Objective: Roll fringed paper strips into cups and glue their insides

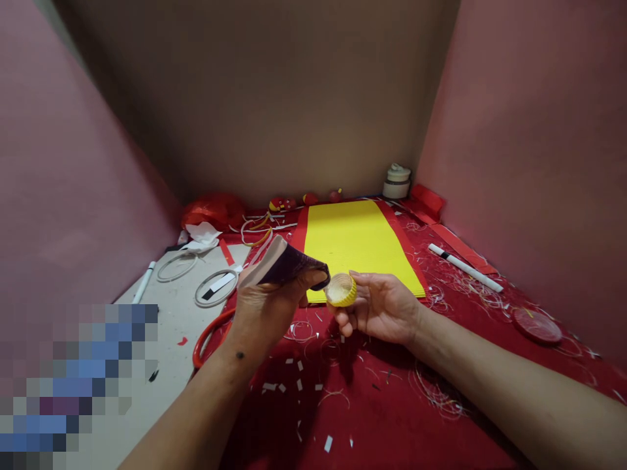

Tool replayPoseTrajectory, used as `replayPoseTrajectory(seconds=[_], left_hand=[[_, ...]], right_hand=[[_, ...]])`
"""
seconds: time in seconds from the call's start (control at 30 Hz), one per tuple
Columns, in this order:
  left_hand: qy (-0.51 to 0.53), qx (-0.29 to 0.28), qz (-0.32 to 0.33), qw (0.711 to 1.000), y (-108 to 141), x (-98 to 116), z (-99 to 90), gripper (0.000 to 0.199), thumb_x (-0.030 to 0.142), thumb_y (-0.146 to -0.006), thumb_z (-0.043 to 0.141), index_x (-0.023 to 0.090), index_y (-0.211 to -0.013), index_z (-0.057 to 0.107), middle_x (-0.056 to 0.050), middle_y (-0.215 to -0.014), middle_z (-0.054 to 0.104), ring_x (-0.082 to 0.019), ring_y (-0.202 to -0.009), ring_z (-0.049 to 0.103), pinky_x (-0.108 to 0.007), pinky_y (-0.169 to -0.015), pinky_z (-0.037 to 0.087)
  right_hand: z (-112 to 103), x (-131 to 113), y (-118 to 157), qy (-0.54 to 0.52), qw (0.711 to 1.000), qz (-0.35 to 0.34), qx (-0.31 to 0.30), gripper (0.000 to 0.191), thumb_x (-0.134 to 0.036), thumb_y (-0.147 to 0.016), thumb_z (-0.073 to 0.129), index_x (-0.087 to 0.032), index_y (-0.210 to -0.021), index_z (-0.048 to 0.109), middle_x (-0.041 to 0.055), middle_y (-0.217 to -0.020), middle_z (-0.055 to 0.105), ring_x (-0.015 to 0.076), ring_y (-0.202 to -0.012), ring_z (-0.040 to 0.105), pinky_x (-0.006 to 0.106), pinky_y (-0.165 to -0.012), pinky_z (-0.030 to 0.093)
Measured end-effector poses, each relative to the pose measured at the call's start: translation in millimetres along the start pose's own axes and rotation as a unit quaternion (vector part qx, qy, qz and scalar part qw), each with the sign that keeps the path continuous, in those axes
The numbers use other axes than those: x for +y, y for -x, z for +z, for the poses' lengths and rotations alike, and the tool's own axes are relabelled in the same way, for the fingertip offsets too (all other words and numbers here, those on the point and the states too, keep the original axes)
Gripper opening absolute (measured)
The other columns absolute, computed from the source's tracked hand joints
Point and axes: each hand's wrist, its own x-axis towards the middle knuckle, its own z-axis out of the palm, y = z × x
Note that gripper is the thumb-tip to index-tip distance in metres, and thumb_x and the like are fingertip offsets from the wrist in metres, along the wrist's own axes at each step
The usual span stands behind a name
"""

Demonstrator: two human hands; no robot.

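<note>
The left forearm [196, 408] reaches in from the near left, its wrist bent and a dark spot near it; the left hand [279, 301] is closed in a grip, thumb toward the right. The right forearm [504, 378] comes from the near right, and the right hand [379, 307] faces it, palm partly upturned, fingers [346, 323] curled in a light hold.

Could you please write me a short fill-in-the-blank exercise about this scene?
The right hand holds a small ribbed cup whose outside is ____, near the dark item in the left hand.
Strips of ____ show along both sides of the yellow sheet.
The lidded pot stands nearer the ____ wall than the opposite one.

Missing words: yellow; red; right.
</note>
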Motion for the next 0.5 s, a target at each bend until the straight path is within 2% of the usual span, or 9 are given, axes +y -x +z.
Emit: replayPoseTrajectory(seconds=[0.2, 0.5], left_hand=[[0.002, 0.013, -0.016, 1.000, 0.6, 2.5, 1.9, 0.027, 0.023, -0.064, 0.071, 0.017, -0.046, 0.052, 0.008, -0.041, 0.051, -0.005, -0.039, 0.047, -0.017, -0.043, 0.039], [0.030, -0.009, -0.042, 0.999, 2.2, 4.3, 5.7, 0.028, 0.021, -0.065, 0.069, 0.017, -0.044, 0.051, 0.006, -0.044, 0.053, -0.007, -0.041, 0.047, -0.020, -0.044, 0.041]], right_hand=[[-0.8, 1.4, -0.4, 0.006, 1.000, -0.003, 0.002, 0.026, -0.032, -0.081, 0.042, -0.010, -0.084, 0.055, 0.0119, -0.069, 0.064, 0.0205, -0.057, 0.062, 0.034, -0.057, 0.047], [-3.7, 3.3, -0.5, 0.032, 0.999, -0.013, -0.025, 0.025, -0.031, -0.075, 0.045, -0.010, -0.087, 0.055, 0.0102, -0.069, 0.063, 0.0201, -0.061, 0.060, 0.035, -0.061, 0.047]])
